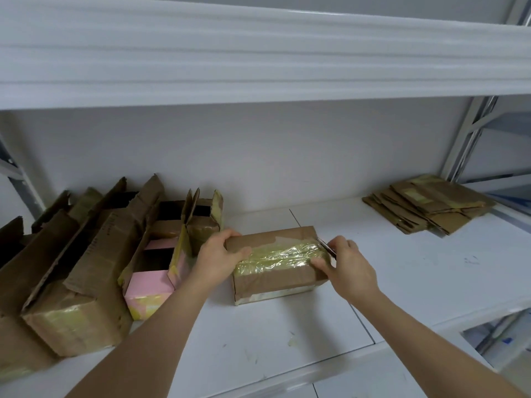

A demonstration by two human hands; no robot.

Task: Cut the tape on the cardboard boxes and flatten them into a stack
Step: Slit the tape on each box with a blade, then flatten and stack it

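**A Taped Box Getting Held and Cut on the Shelf**

A small brown cardboard box [275,262] is sitting shut in the middle of a white shelf [402,271]. A wide strip of shiny yellow tape [281,258] is running along its top, from one short end to the other.

The left hand [219,258] is holding the left end of the box. Its fingers are curling over the far top edge, and its thumb is lying on the tape.

The right hand [349,267] is holding the right end of the box. Its fingers are pinching a thin metal blade [326,246]. The tip of the blade is touching the right end of the tape, at the top edge of the box. The thumb is pressing on the box top just beside the tape.

To the left, very near the left hand, a bunch of open boxes [86,254] is standing with flaps sticking up. One of them is a pink box [149,294] with yellow tape on it. The biggest brown one is sitting at the front left.

Far off to the right, near the back of the shelf, a stack of flat boxes [428,203] is lying. Bits of yellow tape are showing on them.

Another white shelf [258,53] is hanging above, and a white wall [258,156] is standing behind everything.
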